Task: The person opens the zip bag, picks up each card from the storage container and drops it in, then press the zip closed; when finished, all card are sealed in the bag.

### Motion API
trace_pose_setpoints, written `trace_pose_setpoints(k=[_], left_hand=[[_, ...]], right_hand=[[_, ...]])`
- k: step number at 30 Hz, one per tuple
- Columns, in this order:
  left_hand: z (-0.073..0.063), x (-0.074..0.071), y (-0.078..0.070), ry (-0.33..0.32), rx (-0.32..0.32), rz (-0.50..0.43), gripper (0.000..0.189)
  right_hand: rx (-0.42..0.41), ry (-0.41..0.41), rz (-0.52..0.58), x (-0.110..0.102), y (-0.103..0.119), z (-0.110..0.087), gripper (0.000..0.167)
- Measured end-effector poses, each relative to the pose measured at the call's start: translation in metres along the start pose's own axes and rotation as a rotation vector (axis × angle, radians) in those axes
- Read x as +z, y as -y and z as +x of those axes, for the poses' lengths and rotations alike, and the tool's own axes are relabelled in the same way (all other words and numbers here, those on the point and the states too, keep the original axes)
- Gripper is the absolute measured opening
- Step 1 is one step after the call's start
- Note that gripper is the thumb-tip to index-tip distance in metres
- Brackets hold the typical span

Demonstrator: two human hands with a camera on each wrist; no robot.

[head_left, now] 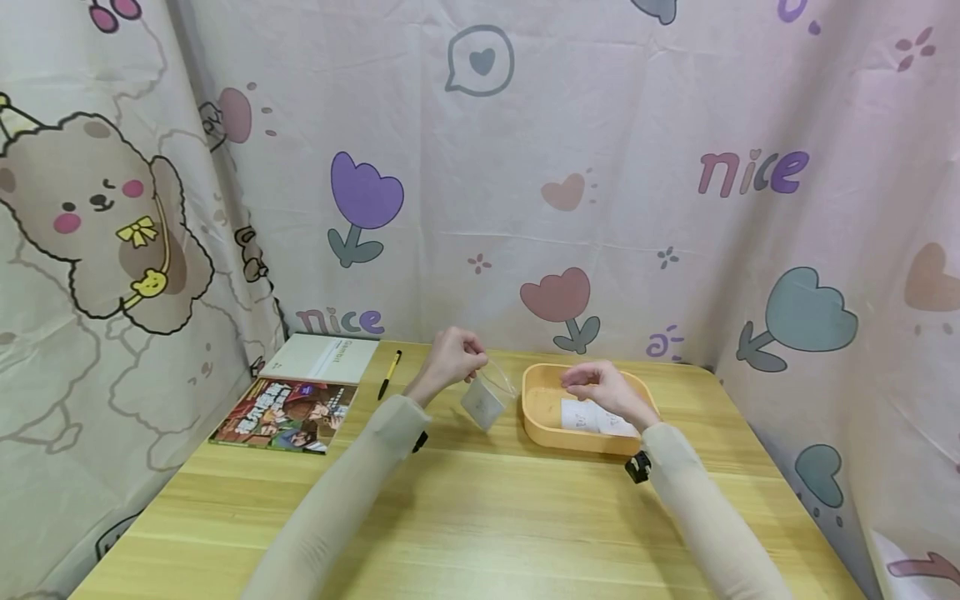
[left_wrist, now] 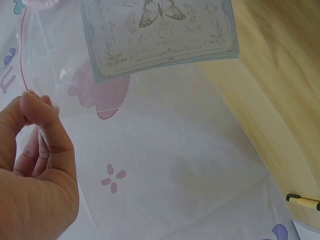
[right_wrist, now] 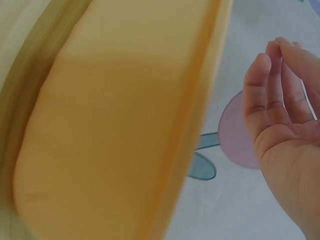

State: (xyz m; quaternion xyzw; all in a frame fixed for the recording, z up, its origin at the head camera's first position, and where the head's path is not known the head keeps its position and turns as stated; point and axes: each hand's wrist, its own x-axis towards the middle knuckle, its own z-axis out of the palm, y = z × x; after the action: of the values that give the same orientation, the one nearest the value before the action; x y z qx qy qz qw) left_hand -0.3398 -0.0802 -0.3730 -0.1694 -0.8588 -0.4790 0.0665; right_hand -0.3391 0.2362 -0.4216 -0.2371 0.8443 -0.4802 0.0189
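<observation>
My left hand pinches the upper edge of a clear zip bag with a red seal line. A pale card printed with a butterfly and an ornate border hangs within the bag, tilted above the table. Over the orange-yellow basket is my right hand, its fingers loosely bent, with nothing visible in its grasp. White printed cards lie inside the basket, partly hidden by that hand and wrist. The right wrist view shows the basket's side beside the hand.
To the left lie a colourful comic-style book and a pale notebook behind it. A yellow and black pen sits between them and my left hand. Patterned curtain hangs directly behind the wooden table.
</observation>
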Motion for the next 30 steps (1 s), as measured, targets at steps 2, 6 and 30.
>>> trace_pose_setpoints(k=[2,6,30], left_hand=[[-0.001,0.000,0.000,-0.003,-0.001,0.002,0.006],[-0.002,-0.002,-0.001,-0.005,-0.013,0.007,0.006],[-0.002,0.000,-0.003,-0.006,-0.013,0.033,0.005]], right_hand=[[0.002,0.008,-0.001,-0.003,-0.004,-0.002,0.025],[0.045,0.034,-0.036,-0.008,-0.007,-0.007,0.028],[0.249,0.188,-0.299,-0.012,-0.059,-0.004,0.058]])
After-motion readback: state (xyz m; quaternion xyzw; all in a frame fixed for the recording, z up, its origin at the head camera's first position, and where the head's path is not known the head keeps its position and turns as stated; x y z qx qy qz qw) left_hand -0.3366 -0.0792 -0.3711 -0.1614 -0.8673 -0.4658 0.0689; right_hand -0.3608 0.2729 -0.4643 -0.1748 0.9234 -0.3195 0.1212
